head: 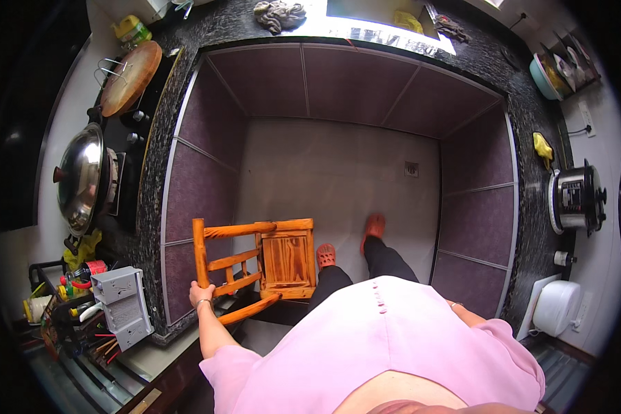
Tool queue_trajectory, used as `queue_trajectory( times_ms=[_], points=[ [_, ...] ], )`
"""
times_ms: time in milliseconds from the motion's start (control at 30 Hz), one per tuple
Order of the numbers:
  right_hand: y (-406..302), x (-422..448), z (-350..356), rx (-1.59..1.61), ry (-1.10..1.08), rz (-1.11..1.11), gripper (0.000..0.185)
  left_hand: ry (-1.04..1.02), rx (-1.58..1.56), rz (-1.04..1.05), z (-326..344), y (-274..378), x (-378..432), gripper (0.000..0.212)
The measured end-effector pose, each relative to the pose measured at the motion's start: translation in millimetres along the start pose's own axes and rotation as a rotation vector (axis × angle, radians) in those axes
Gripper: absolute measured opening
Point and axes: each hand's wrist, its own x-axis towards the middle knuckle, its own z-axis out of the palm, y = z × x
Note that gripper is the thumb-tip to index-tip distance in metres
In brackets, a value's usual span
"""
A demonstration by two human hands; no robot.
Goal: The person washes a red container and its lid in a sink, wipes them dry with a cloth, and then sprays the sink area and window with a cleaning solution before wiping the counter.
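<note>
My left hand point(202, 294) grips the top of the back of a wooden chair point(289, 259), which stands on the floor to the left of my legs. The chair has a plank seat and a slatted back of varnished wood, its back towards the left cabinets. A bracelet is on my left wrist. My right arm hangs at my right side; only a bit near the wrist point(454, 305) shows past my pink top, and the right hand itself is hidden. Red clogs point(375, 226) are on my feet.
Dark purple cabinets point(362, 77) enclose the floor on three sides. A lidded wok point(83, 178) and a round wooden board point(130, 77) stand at the left hob. On the right counter is an electric cooker point(574, 199). A floor drain point(411, 168) lies ahead.
</note>
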Motion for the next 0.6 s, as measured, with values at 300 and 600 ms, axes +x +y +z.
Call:
queue_trajectory(
  times_ms=[300,600],
  points=[
    [-36.5,160.1,-169.3,-0.439,-0.025,-0.374,0.032,-0.119,-0.13,0.475,-10.9,112.6,-136.9,0.041],
    [-259.4,72.2,-347.1,-0.098,0.208,-0.912,0.07,-0.025,0.249,0.928,10.5,350.5,-273.5,0.031]
  ],
)
